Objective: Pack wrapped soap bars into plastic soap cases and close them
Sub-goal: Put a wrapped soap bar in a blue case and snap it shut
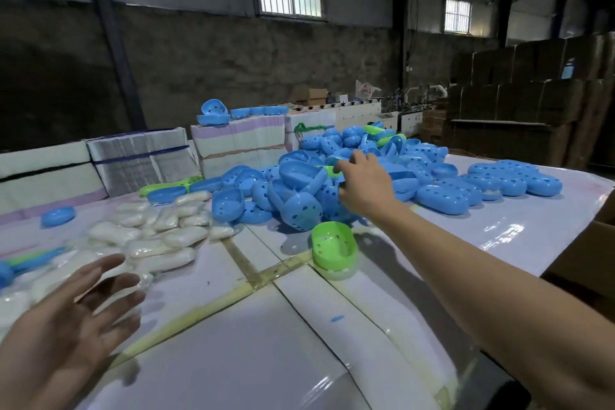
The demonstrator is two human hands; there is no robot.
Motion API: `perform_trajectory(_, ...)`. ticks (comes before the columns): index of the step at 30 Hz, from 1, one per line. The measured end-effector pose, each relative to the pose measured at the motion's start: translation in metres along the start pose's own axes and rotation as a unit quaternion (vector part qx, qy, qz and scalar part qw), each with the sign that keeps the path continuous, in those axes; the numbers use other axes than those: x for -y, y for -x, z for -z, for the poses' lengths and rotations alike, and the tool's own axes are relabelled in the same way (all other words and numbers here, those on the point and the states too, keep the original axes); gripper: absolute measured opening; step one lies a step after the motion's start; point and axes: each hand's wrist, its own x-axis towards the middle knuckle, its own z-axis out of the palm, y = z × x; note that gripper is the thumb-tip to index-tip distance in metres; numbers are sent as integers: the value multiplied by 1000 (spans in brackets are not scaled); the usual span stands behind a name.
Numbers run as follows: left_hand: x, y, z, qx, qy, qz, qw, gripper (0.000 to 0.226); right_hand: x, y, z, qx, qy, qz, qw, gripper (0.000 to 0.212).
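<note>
Now | right hand (364, 181) grip: unclear, fingertips buried among cases (301, 190) | left hand (71, 323) spread

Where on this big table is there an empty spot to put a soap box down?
The near table is bare, between the left hand and the right forearm. A smaller free patch lies between the wrapped soap bars and the lone green case. The pile of blue cases is crowded; the right hand reaches into it.
</note>
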Motion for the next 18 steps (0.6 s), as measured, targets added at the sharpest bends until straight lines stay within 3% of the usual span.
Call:
perform_trajectory(5,-14,14,-13,23,-13,-23,999,21,131,20,3,18,-251,74,965,26)
perform_trajectory(12,-33,28,-21,-42,-24,-38,998,14,277,68,-9,145,-533,75,830,15)
perform_trajectory(14,-39,27,-18,-73,-37,-41,996,13,288,83,-23,151,-565,64,808,16)
perform_trajectory(18,-46,25,-13,-121,-121,-65,983,20,285,101,-49,186,-522,117,824,16)
